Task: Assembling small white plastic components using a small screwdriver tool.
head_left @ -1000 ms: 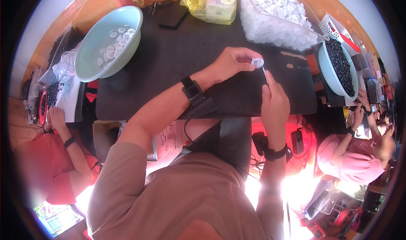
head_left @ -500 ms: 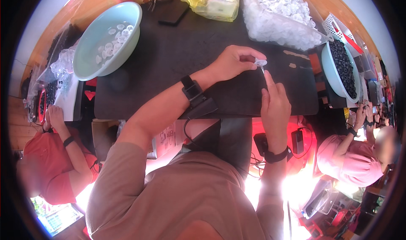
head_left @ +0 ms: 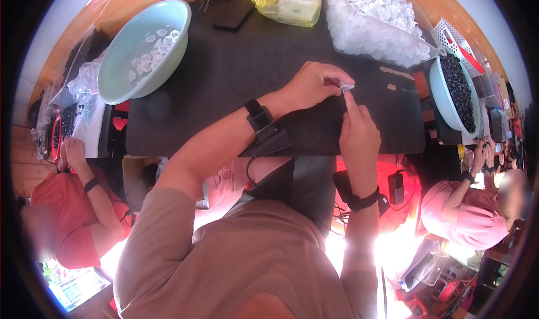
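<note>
My left hand is over the right half of the dark table. It pinches a small round whitish plastic piece between thumb and fingertips. My right hand comes up from below with its index finger stretched along a thin tool, mostly hidden by the fingers. The fingertip is right under the plastic piece, and the tool's tip seems to touch it. Many similar whitish pieces fill a clear plastic bin at the back right. A few more lie in a pale blue-green basin at the left.
A light blue bowl of black round parts stands at the right edge, near a white perforated basket. At the back are a yellow plastic bag and a black angled object. A person in red and another in pink sit alongside.
My right hand has shifted slightly left and up, its fingertip closer under the plastic piece. The piece has tilted and shows more edge-on. My left hand keeps its pinch.
</note>
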